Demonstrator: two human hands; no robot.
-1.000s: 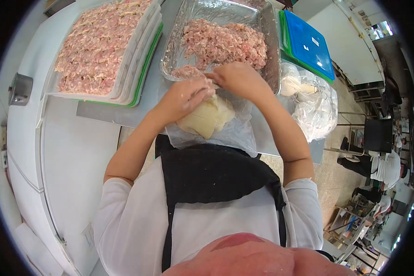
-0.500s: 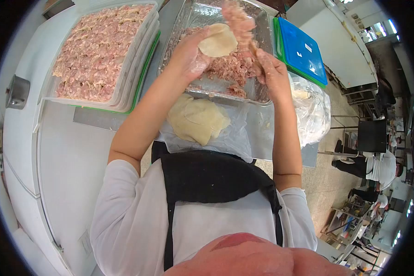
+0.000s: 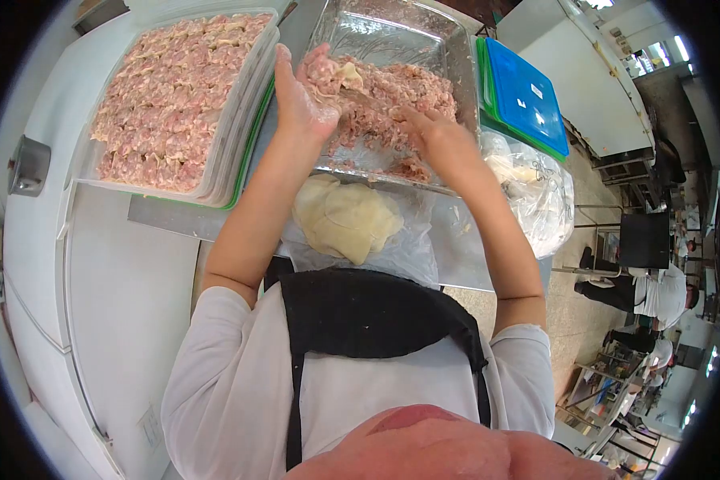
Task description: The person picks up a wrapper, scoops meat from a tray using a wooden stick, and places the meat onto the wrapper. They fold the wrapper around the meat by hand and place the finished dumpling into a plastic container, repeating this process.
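Over the silvery metal tray (image 3: 380, 34), left hand (image 3: 302, 108) cups pale mince-filled dough (image 3: 350, 78); right hand (image 3: 440, 138) pinches a thin brownish spatula (image 3: 366, 98). Press gently.

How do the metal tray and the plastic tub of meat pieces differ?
Material: the metal tray is shiny and opaque; the plastic tub is whitish and translucent.
Contents: the metal tray has a loose heap of ground meat; the plastic tub has packed rows of meat pieces.
Coverage: the metal tray shows much bare bottom; the plastic tub, little.
Shared: both hold pinkish meat.
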